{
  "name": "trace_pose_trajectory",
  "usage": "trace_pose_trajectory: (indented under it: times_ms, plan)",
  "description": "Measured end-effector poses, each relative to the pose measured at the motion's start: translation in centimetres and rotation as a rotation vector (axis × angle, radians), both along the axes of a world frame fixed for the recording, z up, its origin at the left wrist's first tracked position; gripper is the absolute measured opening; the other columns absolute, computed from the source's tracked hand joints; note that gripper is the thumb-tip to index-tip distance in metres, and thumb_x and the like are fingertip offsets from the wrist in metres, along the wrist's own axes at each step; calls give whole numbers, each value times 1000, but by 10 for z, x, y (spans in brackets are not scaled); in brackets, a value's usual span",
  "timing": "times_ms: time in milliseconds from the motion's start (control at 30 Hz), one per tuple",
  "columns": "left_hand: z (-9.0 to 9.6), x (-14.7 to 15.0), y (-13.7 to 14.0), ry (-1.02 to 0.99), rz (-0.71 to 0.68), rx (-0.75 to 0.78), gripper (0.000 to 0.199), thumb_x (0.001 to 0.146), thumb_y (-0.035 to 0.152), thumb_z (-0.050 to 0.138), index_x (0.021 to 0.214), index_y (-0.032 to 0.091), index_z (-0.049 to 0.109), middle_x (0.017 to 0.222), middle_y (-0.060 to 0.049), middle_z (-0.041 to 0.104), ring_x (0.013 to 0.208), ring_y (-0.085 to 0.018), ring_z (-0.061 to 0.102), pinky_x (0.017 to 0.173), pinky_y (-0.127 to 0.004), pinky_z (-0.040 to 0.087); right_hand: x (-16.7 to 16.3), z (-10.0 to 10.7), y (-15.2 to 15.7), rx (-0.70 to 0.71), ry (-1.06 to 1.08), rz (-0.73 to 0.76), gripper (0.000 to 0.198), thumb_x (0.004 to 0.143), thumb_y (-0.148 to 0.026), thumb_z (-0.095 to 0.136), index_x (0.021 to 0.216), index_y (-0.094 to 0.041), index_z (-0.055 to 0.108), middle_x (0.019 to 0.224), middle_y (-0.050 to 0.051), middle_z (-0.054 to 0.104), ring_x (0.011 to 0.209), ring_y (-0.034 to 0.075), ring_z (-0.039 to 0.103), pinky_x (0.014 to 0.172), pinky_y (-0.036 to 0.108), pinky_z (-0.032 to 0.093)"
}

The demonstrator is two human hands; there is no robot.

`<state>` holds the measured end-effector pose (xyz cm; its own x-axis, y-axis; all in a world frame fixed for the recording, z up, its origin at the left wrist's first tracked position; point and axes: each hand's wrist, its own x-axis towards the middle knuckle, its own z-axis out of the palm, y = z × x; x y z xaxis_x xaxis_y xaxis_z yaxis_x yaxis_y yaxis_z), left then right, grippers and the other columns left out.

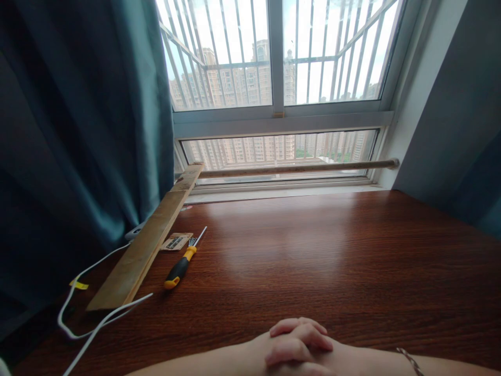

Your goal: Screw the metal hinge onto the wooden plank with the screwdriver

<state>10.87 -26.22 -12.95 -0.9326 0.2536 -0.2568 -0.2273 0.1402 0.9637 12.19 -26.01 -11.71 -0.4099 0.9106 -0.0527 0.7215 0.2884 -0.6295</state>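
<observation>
At the bottom edge, my left hand [311, 336] and my right hand [288, 351] are folded together with their fingers interlaced. Both look closed around each other, and no object shows between them. The lower parts of the hands are cut off by the frame. A twisted bracelet [409, 360] circles my right wrist. Nearest to the hands, toward the left, lies a screwdriver [179, 269] with a black and yellow handle, its shaft pointing toward the window. Several small dark screws [192, 242] appear to lie beside the shaft, next to a brown printed card [176, 241].
Left of the screwdriver, a long wooden board [146, 245] reaches to the windowsill. A white cable [64, 308] with a yellow tag [79, 285] loops around its near end. A blue curtain [129, 130] hangs on the left. The brown tabletop [293, 261] meets a barred window [277, 62].
</observation>
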Motion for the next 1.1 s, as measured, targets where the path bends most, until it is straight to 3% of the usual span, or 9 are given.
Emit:
trace_pose_trajectory:
  times_ms: [233,333,667,833,1000,1100]
  plan:
    - [-5,-2,1,-28,-32,-49,26,67,48,62,88,35,68,91,-4,66,94,-28,62,49,-23,50,5,-7,-1,-39,8,47,44,83,-23,54,115,-54,52,75,-9,70,46,7,57,50,15,48]
    - [-5,-2,1,-42,-39,-54,26,66,48,62,87,35,68,91,-4,66,94,-27,62,50,-23,50,4,-8,-1,-25,27,34,46,83,-21,54,117,-53,51,75,-8,70,47,7,57,51,16,48]
    - [-4,-4,-2,-25,-89,-5,28,65,48,63,90,37,68,87,-3,66,90,-26,63,52,-24,52,-1,-1,1,7,13,45,40,85,-18,51,107,-50,60,53,-9,61,35,5,47,41,12,43]
    - [-5,-3,-2,-34,-64,33,31,63,51,65,90,37,68,92,-4,66,91,-28,63,49,-24,51,4,-5,2,-19,56,97,39,84,-20,52,108,-50,60,61,-7,66,42,6,54,45,12,47]
    - [-8,-2,0,-5,-42,-9,28,65,48,64,90,36,68,92,-4,67,92,-28,62,47,-23,50,5,-13,4,33,14,58,42,77,-20,62,103,-52,62,85,-8,71,76,11,66,64,15,53]
    - [-11,1,3,64,-12,-58,25,69,44,60,92,36,67,94,-4,66,95,-28,62,48,-22,50,-9,-16,11,20,-100,106,42,71,-9,63,89,-47,69,84,-6,73,66,9,66,58,14,51]
